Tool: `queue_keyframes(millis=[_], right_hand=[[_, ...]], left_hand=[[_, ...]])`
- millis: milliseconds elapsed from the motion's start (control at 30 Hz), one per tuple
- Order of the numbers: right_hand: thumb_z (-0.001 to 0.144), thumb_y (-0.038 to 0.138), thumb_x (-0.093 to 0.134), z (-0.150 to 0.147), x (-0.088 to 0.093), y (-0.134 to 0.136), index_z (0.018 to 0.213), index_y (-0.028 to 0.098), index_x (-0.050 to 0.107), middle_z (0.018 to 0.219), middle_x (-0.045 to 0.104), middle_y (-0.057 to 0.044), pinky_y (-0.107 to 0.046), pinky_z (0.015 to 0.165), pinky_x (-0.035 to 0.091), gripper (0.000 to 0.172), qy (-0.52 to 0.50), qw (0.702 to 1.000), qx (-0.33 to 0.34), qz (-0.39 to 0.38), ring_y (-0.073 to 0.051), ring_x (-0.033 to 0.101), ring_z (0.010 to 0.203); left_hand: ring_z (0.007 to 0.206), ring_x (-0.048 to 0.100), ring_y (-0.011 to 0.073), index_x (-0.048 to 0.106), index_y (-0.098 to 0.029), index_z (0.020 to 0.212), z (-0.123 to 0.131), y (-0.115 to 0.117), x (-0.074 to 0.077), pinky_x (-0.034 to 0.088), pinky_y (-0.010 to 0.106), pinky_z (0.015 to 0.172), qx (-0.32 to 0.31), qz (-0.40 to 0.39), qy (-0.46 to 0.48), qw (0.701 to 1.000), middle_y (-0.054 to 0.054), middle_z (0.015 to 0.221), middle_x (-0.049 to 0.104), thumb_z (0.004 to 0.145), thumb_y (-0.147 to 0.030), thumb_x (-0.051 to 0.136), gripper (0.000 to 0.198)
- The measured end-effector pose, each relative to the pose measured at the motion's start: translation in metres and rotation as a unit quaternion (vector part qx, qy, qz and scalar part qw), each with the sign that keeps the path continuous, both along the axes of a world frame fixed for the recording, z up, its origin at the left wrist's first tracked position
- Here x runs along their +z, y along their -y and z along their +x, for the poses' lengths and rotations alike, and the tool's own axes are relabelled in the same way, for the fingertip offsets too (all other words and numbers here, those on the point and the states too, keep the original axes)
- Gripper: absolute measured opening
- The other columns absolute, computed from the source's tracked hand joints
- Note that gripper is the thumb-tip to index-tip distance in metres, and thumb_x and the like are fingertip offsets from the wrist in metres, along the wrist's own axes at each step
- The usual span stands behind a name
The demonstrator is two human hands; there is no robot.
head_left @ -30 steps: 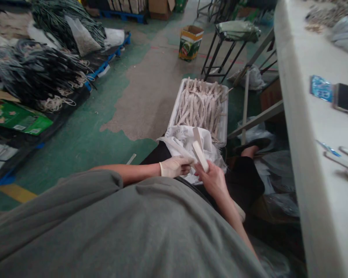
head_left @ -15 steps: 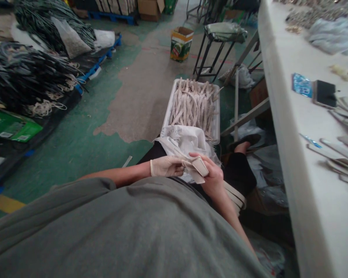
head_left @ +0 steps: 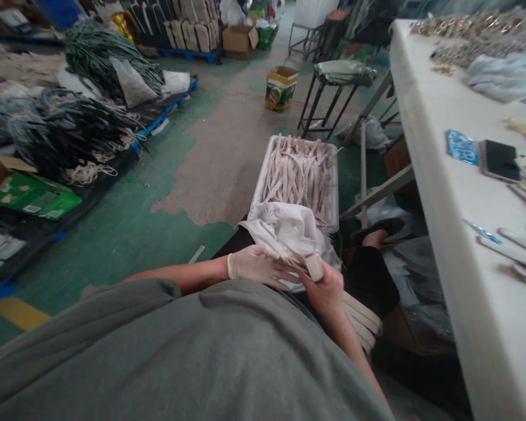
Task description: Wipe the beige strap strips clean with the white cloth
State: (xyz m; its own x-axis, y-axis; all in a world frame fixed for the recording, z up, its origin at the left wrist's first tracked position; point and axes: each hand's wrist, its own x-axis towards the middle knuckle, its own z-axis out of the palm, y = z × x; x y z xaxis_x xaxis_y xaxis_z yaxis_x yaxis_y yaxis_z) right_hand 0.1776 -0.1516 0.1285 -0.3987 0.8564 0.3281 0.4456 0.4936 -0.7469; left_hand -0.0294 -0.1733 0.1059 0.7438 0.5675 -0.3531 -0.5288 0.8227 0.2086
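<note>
My left hand [head_left: 256,266], in a pale glove, lies over my lap with its fingers reaching to a beige strap piece [head_left: 314,266]. My bare right hand [head_left: 328,289] is closed round that strap piece, whose end sticks up from the fist while its loops hang below my wrist [head_left: 363,318]. Both hands rest just in front of a crumpled white cloth [head_left: 289,231]. Beyond it stands a white tray [head_left: 259,184] heaped with several similar beige straps [head_left: 298,172].
A long white table [head_left: 460,245] runs along my right, with a phone [head_left: 499,159], a blue packet [head_left: 462,147] and metal parts. Black stools [head_left: 333,88] and a cardboard box [head_left: 280,88] stand ahead. Bundles of dark cords [head_left: 65,126] lie on pallets at left.
The strap piece, held upright a second ago, has been pulled down into my right fist. My left hand has stretched its fingers toward it. The view shifted slightly.
</note>
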Motion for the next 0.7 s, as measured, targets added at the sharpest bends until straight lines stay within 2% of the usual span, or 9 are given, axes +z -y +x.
queue_keyframes(millis=[67, 100, 200, 300, 367, 433, 500, 600, 700], right_hand=[[0.08, 0.028, 0.069, 0.013, 0.007, 0.005, 0.076, 0.022, 0.073, 0.066, 0.072, -0.004, -0.029, 0.056, 0.054, 0.009, -0.022, 0.999, -0.022, -0.03, -0.02, 0.067, 0.058], [0.08, 0.03, 0.07, 0.021, 0.014, 0.009, 0.075, 0.021, 0.073, 0.068, 0.073, -0.005, -0.03, 0.058, 0.055, 0.01, -0.044, 0.997, -0.017, -0.059, -0.021, 0.068, 0.061], [0.083, 0.03, 0.069, 0.051, 0.035, 0.024, 0.074, 0.022, 0.074, 0.074, 0.075, -0.007, -0.033, 0.065, 0.059, 0.013, -0.137, 0.976, 0.033, -0.167, -0.024, 0.071, 0.069], [0.084, 0.032, 0.069, 0.077, 0.043, 0.037, 0.073, 0.022, 0.075, 0.074, 0.073, -0.01, -0.034, 0.061, 0.059, 0.015, -0.162, 0.954, 0.055, -0.247, -0.025, 0.07, 0.066], [0.082, 0.035, 0.07, 0.084, 0.035, 0.039, 0.071, 0.022, 0.075, 0.072, 0.072, -0.01, -0.035, 0.059, 0.058, 0.018, -0.145, 0.949, 0.042, -0.276, -0.027, 0.069, 0.065], [0.079, 0.038, 0.072, 0.079, 0.024, 0.035, 0.065, 0.021, 0.074, 0.067, 0.07, -0.01, -0.035, 0.055, 0.055, 0.022, -0.134, 0.951, 0.012, -0.279, -0.026, 0.066, 0.06], [0.076, 0.041, 0.073, 0.065, 0.016, 0.026, 0.057, 0.02, 0.07, 0.058, 0.066, -0.008, -0.033, 0.052, 0.052, 0.028, -0.138, 0.95, -0.034, -0.276, -0.023, 0.061, 0.053], [0.069, 0.041, 0.074, 0.035, 0.017, 0.005, 0.056, 0.02, 0.065, 0.048, 0.059, -0.003, -0.03, 0.048, 0.047, 0.027, -0.179, 0.93, -0.107, -0.302, -0.018, 0.055, 0.046], [0.064, 0.04, 0.075, 0.012, 0.024, -0.017, 0.057, 0.019, 0.061, 0.046, 0.055, 0.0, -0.025, 0.041, 0.038, 0.026, -0.208, 0.912, -0.148, -0.322, -0.013, 0.047, 0.041]], left_hand=[[0.112, 0.068, 0.0313, 0.065, -0.005, 0.117, -0.011, -0.007, -0.012, 0.053, 0.042, 0.093, 0.05, -0.058, 0.016, 0.997, 0.021, 0.117, 0.07, 0.093, -0.037, 0.052, 0.041], [0.103, 0.071, 0.0294, 0.065, -0.005, 0.114, -0.02, -0.012, -0.019, 0.055, 0.04, 0.089, 0.114, -0.095, -0.005, 0.989, 0.02, 0.108, 0.072, 0.095, -0.039, 0.05, 0.042], [0.072, 0.072, 0.0208, 0.063, -0.005, 0.106, -0.06, -0.038, -0.036, 0.058, 0.032, 0.073, 0.345, -0.195, -0.106, 0.912, 0.013, 0.08, 0.071, 0.102, -0.039, 0.041, 0.041], [0.061, 0.068, 0.0159, 0.061, -0.006, 0.108, -0.105, -0.07, -0.031, 0.057, 0.027, 0.064, 0.508, -0.202, -0.169, 0.82, 0.008, 0.07, 0.067, 0.105, -0.034, 0.036, 0.038], [0.059, 0.066, 0.0117, 0.061, -0.01, 0.109, -0.121, -0.088, -0.016, 0.055, 0.022, 0.062, 0.559, -0.172, -0.18, 0.791, 0.004, 0.069, 0.066, 0.106, -0.026, 0.034, 0.031], [0.059, 0.065, 0.0086, 0.062, -0.015, 0.111, -0.118, -0.1, 0.002, 0.051, 0.017, 0.057, 0.558, -0.113, -0.19, 0.8, 0.001, 0.071, 0.067, 0.105, -0.021, 0.036, 0.027], [0.059, 0.065, 0.009, 0.063, -0.017, 0.112, -0.094, -0.103, 0.015, 0.047, 0.017, 0.052, 0.501, -0.036, -0.214, 0.838, 0.001, 0.076, 0.069, 0.102, -0.02, 0.043, 0.023], [0.065, 0.068, 0.0139, 0.066, -0.013, 0.11, -0.041, -0.09, 0.02, 0.049, 0.021, 0.054, 0.323, 0.06, -0.246, 0.912, 0.007, 0.084, 0.072, 0.097, -0.022, 0.052, 0.02], [0.069, 0.07, 0.019, 0.068, -0.012, 0.102, 0.006, -0.064, 0.011, 0.054, 0.026, 0.062, 0.153, 0.105, -0.269, 0.945, 0.009, 0.083, 0.073, 0.09, -0.029, 0.064, 0.021]])
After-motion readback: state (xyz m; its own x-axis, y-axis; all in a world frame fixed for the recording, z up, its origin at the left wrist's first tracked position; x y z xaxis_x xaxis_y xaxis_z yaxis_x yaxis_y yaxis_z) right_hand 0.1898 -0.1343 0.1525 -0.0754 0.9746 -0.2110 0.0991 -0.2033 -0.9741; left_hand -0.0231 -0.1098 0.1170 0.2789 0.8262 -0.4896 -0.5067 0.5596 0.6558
